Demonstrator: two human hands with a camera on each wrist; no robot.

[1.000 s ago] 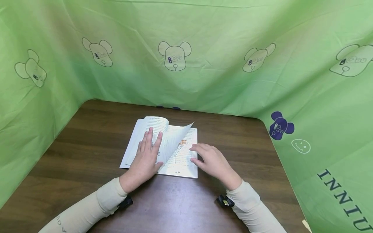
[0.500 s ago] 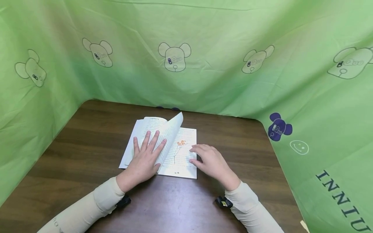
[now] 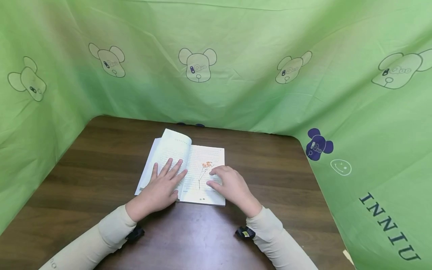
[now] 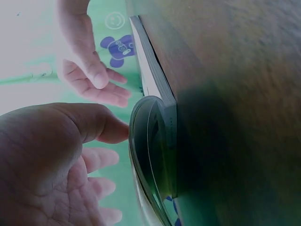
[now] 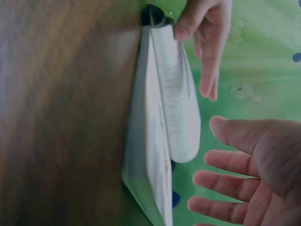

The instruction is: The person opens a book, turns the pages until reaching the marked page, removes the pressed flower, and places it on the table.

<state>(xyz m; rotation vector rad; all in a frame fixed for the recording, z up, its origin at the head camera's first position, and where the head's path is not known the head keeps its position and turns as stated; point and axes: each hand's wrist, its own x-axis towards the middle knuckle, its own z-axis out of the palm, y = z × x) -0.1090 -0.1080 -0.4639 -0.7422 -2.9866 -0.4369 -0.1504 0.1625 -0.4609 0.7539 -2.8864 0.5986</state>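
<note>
An open book (image 3: 194, 193) lies on the table. On its right page a flat orange flower (image 3: 207, 164) with thin stems shows over the printed text. My left hand (image 3: 156, 194) rests on the left-hand pages, fingers spread, thumb near the lower edge by the spine. Those pages (image 5: 176, 94) bulge in a curve, as the right wrist view shows. My right hand (image 3: 233, 186) hovers by the book's right edge, its thumb and fingers apart and slightly bent beside the flower. Nothing is between them. From the left wrist view, the left thumb (image 4: 113, 128) touches the curved pages.
A brown wooden table (image 3: 276, 172) surrounds the book. Green curtains (image 3: 236, 105) with bear-head drawings hang behind it and along both sides. Each wrist carries a black device, such as the one on the right wrist (image 3: 245, 233).
The lifted page has swung over from the right side to the left and lies under my left hand. The flower page is fully uncovered. My right hand has moved slightly left over the page.
</note>
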